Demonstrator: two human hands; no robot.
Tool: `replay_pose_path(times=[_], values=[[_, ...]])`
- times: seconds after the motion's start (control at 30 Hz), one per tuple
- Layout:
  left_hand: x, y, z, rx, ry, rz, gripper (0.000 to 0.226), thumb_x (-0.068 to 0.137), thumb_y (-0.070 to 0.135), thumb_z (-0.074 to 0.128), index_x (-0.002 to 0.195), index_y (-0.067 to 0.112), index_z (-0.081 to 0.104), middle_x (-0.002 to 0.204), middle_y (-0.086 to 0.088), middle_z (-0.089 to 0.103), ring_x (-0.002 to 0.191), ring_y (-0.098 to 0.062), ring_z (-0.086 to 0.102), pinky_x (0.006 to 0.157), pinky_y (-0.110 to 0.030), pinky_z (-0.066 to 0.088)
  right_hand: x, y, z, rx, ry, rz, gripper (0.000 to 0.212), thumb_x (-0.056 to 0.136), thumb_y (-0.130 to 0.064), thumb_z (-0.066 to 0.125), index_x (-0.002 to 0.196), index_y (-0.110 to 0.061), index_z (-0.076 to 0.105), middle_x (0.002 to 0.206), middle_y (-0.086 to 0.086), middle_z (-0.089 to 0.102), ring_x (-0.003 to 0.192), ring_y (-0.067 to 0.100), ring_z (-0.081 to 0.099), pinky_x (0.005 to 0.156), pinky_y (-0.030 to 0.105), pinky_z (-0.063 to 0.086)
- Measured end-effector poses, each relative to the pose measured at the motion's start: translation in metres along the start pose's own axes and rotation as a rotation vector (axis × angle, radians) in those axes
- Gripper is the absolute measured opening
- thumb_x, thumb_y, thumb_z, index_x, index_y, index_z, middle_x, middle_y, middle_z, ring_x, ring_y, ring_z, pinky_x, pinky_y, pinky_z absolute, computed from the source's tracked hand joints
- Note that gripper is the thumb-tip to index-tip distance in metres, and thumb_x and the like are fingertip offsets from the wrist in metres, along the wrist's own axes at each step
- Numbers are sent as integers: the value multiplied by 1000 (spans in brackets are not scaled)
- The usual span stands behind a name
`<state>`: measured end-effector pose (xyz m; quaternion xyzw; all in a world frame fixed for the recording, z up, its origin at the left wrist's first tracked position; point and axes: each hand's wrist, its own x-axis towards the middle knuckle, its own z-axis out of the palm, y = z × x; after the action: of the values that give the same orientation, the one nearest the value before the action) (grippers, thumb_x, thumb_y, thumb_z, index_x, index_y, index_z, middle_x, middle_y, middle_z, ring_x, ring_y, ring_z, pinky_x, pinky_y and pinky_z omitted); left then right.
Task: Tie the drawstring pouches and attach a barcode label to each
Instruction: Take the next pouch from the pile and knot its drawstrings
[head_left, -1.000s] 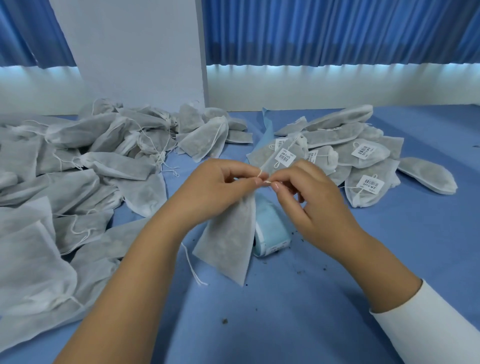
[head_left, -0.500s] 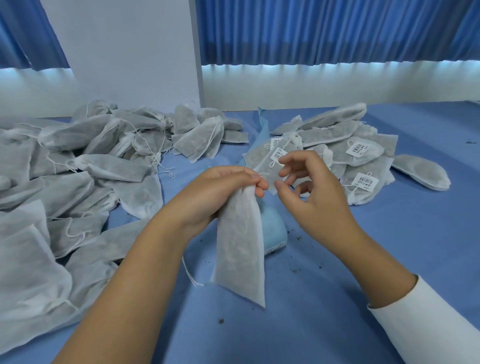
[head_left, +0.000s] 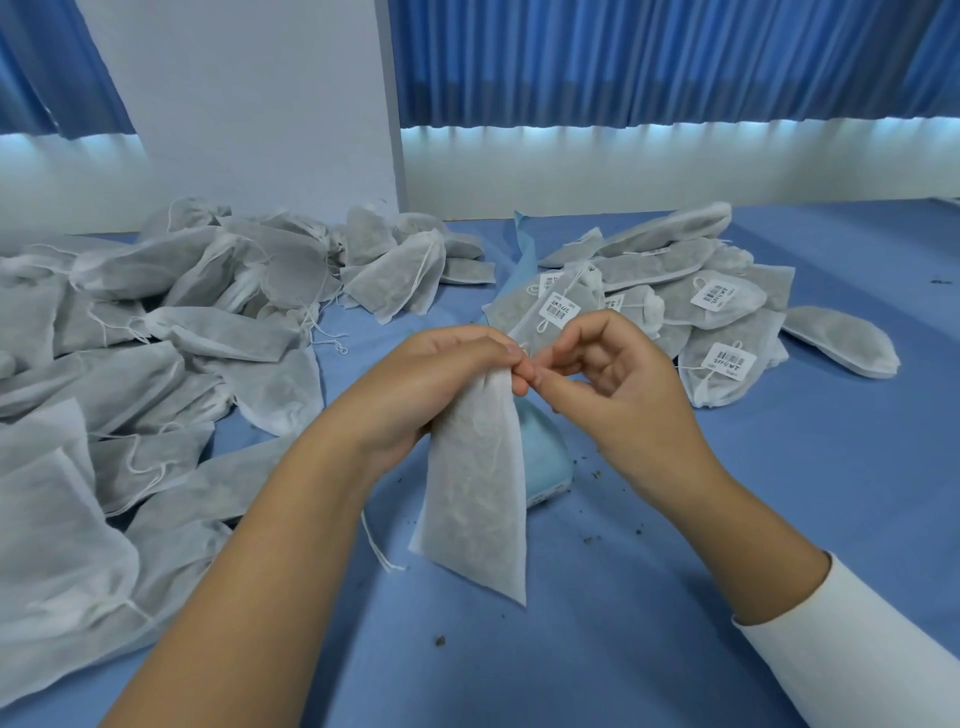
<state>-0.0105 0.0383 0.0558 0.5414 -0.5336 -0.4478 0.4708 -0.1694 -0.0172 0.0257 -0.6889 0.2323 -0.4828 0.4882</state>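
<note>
Pouch (head_left: 475, 483) now hangs vertical from left hand (head_left: 441, 379), fingers clamping neck; right hand (head_left: 618, 384) fingers back pinching at string beside them. Knot underway.

Unlabelled pouches (head_left: 156, 332) lie left; labelled pouches (head_left: 727, 312) right; held pouch (head_left: 478, 478) between.

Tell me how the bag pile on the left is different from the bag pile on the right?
The right pile has white barcode labels on its bags; the left pile shows none. The left pile looks much bigger and spreads toward the person; the right pile is small and compact. Both are grayish-white drawstring pouches lying on the blue table.
</note>
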Motion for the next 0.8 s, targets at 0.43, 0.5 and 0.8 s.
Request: replay_pose_path(times=[0.43,0.5,0.8], values=[[2,-4,2,93,-5,5,23,90,21,66,68,29,70,75,10,67,73,0,58,67,-12,41,3,1,-1,-86,-78,20,25,88,13,49,89,-12,46,86,9,53,75,15,50,69,49,45],[2,-4,4,93,-9,9,19,89,21,67,72,29,71,80,9,71,81,0,62,78,-16,43,4,1,-3,-81,-67,15,22,89,10,48,89,-11,45,85,9,52,74,18,50,68,44,47],[4,-7,6,53,119,72,11,87,22,72,77,27,76,100,-2,75,98,-6,63,97,-28,42,6,5,-4,15,-22,18,25,87,13,53,92,-11,49,88,6,57,76,12,56,69,23,52]])
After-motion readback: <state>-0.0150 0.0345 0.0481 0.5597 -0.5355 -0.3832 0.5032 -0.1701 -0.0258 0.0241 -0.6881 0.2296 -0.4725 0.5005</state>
